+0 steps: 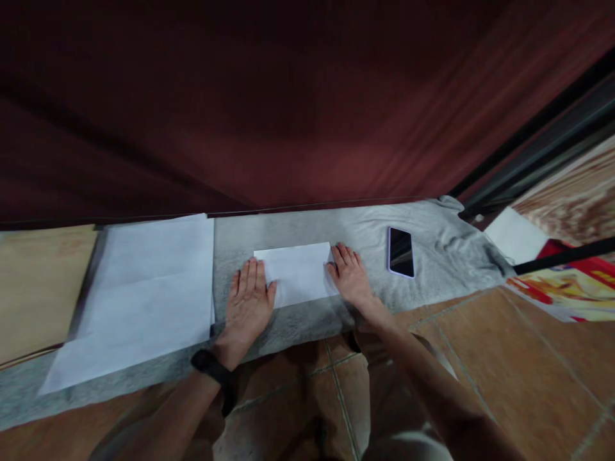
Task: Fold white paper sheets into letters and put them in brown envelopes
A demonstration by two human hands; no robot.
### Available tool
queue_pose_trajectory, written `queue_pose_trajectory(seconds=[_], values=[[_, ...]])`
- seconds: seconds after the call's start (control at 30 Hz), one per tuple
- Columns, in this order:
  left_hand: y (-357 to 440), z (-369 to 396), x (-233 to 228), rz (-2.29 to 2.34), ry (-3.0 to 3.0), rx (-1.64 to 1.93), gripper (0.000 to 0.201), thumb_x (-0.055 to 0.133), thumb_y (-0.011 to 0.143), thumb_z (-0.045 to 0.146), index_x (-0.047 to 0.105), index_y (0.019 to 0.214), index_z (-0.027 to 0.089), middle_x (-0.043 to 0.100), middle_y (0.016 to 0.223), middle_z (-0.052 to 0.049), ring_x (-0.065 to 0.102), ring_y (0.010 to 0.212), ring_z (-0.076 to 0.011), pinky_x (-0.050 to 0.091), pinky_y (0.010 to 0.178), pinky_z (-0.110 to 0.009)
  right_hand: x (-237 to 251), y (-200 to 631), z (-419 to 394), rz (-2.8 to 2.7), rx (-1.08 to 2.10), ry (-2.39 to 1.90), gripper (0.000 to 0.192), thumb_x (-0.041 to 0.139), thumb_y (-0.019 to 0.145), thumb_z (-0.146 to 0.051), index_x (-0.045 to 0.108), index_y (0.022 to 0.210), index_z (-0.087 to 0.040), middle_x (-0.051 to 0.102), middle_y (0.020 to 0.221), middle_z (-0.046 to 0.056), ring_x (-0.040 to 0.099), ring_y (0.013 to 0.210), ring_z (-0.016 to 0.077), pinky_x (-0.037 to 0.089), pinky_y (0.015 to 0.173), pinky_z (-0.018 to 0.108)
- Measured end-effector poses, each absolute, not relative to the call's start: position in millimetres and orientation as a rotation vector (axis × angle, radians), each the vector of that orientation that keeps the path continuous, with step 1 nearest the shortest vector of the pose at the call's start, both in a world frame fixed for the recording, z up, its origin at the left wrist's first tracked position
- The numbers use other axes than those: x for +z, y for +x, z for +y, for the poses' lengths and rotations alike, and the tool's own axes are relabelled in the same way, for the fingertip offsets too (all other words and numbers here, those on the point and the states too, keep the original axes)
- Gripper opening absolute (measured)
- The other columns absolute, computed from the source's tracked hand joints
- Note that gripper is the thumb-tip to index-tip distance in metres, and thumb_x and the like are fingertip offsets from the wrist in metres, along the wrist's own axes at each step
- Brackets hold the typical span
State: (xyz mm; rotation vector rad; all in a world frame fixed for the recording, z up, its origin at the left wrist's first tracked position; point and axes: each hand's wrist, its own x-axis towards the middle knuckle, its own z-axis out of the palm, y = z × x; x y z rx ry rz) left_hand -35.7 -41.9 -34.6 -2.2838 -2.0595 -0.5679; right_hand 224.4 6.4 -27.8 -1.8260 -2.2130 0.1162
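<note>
A white sheet of paper [298, 274], which looks folded, lies on the grey cloth [288, 227] in front of me. My left hand [248, 298] rests flat at its left edge, fingers stretched out and pointing away from me. At the right edge lies my right hand [350, 275], palm down, its fingers extended and its thumb touching the paper. Neither hand grips anything. A dark band [214, 378] circles my left wrist.
Larger white sheets [148, 288] lie to the left, beside a tan cardboard piece [43, 288]. A phone [400, 251] with a purple edge is on the cloth at right. Dark red fabric [298, 115] hangs behind. Printed packaging [571, 288] and floor tiles [533, 358] show at lower right.
</note>
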Motion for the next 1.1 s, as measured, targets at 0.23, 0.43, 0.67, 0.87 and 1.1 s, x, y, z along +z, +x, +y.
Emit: queue_pose_trajectory(seconds=[0.23, 0.43, 0.67, 0.87, 1.1], values=[[2, -43, -22, -1.812, -2.526, -0.543, 0.061, 0.032, 0.101, 0.035, 0.031, 0.156, 0.007, 0.032, 0.163, -0.017, 0.022, 0.154, -0.0281, 0.023, 0.125, -0.05, -9, 213, 6, -2.088, 0.254, -1.956, 0.041, 0.045, 0.101, -0.035, 0.059, 0.134, -0.015, 0.065, 0.117, 0.016, 0.062, 0.109, 0.0294, 0.048, 0.095, 0.039], [13, -45, -30, -1.872, -2.533, -0.462, 0.062, 0.037, 0.101, 0.039, 0.036, 0.153, 0.007, 0.037, 0.161, -0.018, 0.027, 0.153, -0.0293, 0.025, 0.125, -0.051, -7, 216, 9, -1.988, 0.417, -2.035, 0.033, 0.051, 0.099, -0.036, 0.062, 0.125, -0.019, 0.072, 0.108, 0.012, 0.07, 0.094, 0.026, 0.052, 0.08, 0.034], [6, -46, -30, -1.877, -2.508, -0.459, 0.064, 0.035, 0.101, 0.044, 0.037, 0.153, 0.006, 0.036, 0.161, -0.019, 0.028, 0.152, -0.0301, 0.024, 0.124, -0.051, -17, 227, 15, -1.873, 0.7, -1.901, 0.016, 0.06, 0.09, -0.034, 0.069, 0.083, -0.022, 0.07, 0.072, 0.0, 0.067, 0.069, 0.0171, 0.044, 0.06, 0.024], [-6, -42, -34, -1.967, -2.427, -0.468, 0.068, 0.032, 0.101, 0.049, 0.036, 0.153, 0.006, 0.037, 0.16, -0.021, 0.031, 0.151, -0.031, 0.026, 0.123, -0.052, -21, 229, 17, -1.812, 0.73, -1.837, 0.021, 0.06, 0.086, -0.031, 0.062, 0.068, -0.022, 0.059, 0.06, -0.003, 0.057, 0.06, 0.0142, 0.037, 0.054, 0.023], [-31, -34, -36, -2.093, -2.284, -0.536, 0.069, 0.03, 0.101, 0.048, 0.036, 0.153, 0.004, 0.037, 0.159, -0.024, 0.03, 0.15, -0.0373, 0.027, 0.12, -0.058, -6, 225, 19, -1.612, 0.8, -1.676, 0.021, 0.056, 0.087, -0.037, 0.059, 0.072, -0.022, 0.055, 0.061, -0.004, 0.052, 0.058, 0.0141, 0.037, 0.055, 0.024]])
